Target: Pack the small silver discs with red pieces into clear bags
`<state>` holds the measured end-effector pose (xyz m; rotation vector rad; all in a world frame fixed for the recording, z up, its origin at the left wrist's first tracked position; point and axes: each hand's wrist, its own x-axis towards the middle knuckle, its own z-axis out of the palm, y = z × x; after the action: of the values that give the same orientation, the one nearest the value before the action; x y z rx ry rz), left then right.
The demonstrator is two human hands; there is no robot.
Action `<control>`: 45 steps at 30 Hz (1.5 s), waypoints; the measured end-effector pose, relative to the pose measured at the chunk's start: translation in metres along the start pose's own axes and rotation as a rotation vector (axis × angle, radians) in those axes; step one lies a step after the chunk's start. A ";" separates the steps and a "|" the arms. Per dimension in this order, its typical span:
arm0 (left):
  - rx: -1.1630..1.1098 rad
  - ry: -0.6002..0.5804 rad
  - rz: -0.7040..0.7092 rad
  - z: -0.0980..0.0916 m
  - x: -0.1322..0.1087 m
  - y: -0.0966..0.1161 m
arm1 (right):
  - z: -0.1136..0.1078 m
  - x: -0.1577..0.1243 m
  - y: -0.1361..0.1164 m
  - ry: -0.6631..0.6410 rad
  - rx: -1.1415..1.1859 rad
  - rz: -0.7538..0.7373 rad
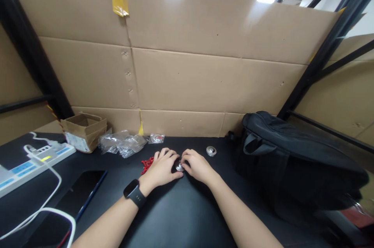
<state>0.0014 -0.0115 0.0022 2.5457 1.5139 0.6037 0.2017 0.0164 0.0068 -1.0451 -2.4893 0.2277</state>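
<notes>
A small round silver metal piece [179,167] lies low over the black table, between my two hands. My left hand [163,168], with a dark watch [134,192] on its wrist, curves its thumb and fingers around the piece's left side. From the other side, the bent, pinched fingers of my right hand [195,164] touch the piece; whether something tiny is between them is hidden. A pile of small red pieces [147,165] lies just left of my left hand, partly covered by it. Right of my right hand rests a round silver piece with a recessed middle [211,151].
Crumpled clear plastic bags [122,143], a small clear packet [156,138] and an open cardboard box [85,131] stand at the back left. A white power strip [37,165] with cables and a dark phone [77,189] lie left. A black bag [292,158] fills the right.
</notes>
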 end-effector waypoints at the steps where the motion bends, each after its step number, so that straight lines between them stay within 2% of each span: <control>1: 0.007 -0.008 -0.008 -0.001 0.000 0.000 | 0.000 -0.001 0.001 -0.002 0.012 0.002; 7: -0.012 -0.011 -0.025 0.005 0.000 0.001 | 0.003 0.001 0.001 -0.009 0.007 0.012; 17: -0.035 0.013 -0.069 0.008 0.001 0.006 | 0.009 0.008 -0.009 -0.100 -0.296 0.000; 25: -0.074 0.032 -0.117 0.008 0.003 0.012 | 0.006 0.001 -0.001 -0.066 -0.192 -0.024; 38: -0.090 0.155 -0.218 -0.005 0.008 0.028 | -0.004 -0.001 -0.008 0.012 -0.144 -0.043; 45: -0.010 0.099 -0.249 -0.004 0.005 0.024 | -0.021 0.001 -0.010 0.132 -0.085 -0.021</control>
<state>0.0215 -0.0194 0.0148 2.2995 1.8181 0.7076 0.2043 0.0100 0.0286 -1.0327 -2.4077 0.0455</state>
